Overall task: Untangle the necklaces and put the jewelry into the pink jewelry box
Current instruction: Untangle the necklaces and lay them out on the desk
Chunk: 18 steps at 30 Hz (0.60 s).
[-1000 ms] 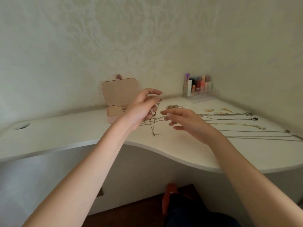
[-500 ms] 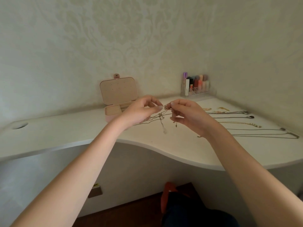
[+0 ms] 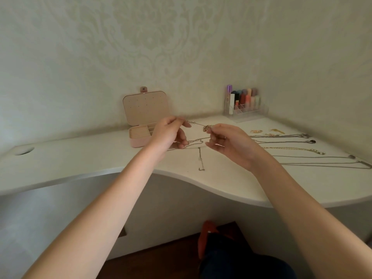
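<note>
Left hand (image 3: 170,130): raised above the table, fingertips pinching one end of a thin chain (image 3: 196,124); the grip is a fine pinch, the other fingers curled loosely below.
Right hand (image 3: 229,143): raised opposite the left, thumb and forefinger pinching the same chain near a small gold knot or charm (image 3: 205,128); which of the two it is cannot be told.
Why held so: the chain is drawn between the two hands, likely so the strands separate and the snarl shows against the pale wall.
Hanging strands: further loops (image 3: 194,142) sag from the hands, and one tail (image 3: 200,161) hangs down to the table near its front edge.
Pink jewelry box (image 3: 141,135): on the table, far left of the hands, lid propped upright and open, ready to receive pieces; its ring rolls look bare from here.
Sorted necklaces (image 3: 298,149): laid out straight and apart on the right of the table (image 3: 80,158), apparently already freed.
Small gold pieces (image 3: 265,132): lie beyond those necklaces, near the wall.
Clear organiser (image 3: 244,106): far right corner, holding cosmetics, no part of the job.
Stage: untangling is in hand; nothing seems boxed yet.
Risk: pulling hard could tighten the knot.
</note>
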Available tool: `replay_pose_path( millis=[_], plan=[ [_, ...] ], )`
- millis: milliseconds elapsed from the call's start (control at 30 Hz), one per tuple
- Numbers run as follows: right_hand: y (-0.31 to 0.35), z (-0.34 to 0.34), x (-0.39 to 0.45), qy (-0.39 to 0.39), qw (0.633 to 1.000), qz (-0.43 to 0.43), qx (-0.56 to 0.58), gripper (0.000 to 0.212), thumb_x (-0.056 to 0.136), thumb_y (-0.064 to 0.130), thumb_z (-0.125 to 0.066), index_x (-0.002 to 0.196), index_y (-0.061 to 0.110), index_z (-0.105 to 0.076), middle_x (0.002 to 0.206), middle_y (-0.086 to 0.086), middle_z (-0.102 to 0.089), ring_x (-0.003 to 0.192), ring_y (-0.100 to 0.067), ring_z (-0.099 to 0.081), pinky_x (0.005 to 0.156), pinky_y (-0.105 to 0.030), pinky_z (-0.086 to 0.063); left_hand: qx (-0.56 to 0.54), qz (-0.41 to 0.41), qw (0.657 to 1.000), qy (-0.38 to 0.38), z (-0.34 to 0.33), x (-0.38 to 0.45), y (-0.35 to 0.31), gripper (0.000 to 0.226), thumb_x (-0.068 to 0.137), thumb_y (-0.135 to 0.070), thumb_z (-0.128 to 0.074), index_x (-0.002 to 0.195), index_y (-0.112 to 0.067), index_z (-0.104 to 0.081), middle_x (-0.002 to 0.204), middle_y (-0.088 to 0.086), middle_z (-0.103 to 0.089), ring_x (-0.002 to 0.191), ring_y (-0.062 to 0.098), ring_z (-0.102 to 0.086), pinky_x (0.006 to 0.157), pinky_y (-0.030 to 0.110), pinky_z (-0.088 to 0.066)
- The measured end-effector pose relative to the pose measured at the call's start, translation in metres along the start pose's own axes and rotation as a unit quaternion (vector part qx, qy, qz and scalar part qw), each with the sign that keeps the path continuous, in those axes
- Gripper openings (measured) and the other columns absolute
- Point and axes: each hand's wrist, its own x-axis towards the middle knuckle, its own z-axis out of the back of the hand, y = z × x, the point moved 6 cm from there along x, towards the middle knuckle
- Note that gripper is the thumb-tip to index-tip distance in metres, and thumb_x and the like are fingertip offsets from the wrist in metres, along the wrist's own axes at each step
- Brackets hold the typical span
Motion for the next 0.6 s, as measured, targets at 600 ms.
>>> replay_pose_path(
  millis=[600],
  plan=[
    [-0.004, 0.011, 0.002, -0.055, 0.997, 0.056, 0.027, 0.016, 0.097, 0.015, -0.05, 0.082, 0.016, -0.058, 0.08, -0.002, -0.06, 0.07, -0.012, -0.061, 0.046, -0.018, -0.041, 0.078, 0.071, 0.993, 0.042, -0.019, 0.0, 0.016, 0.052, 0.099, -0.041, -0.038, 0.066, -0.01, -0.065, 0.05, -0.001, -0.057, 0.038, 0.009, -0.047, 0.037, 0.015, -0.034]
  ],
)
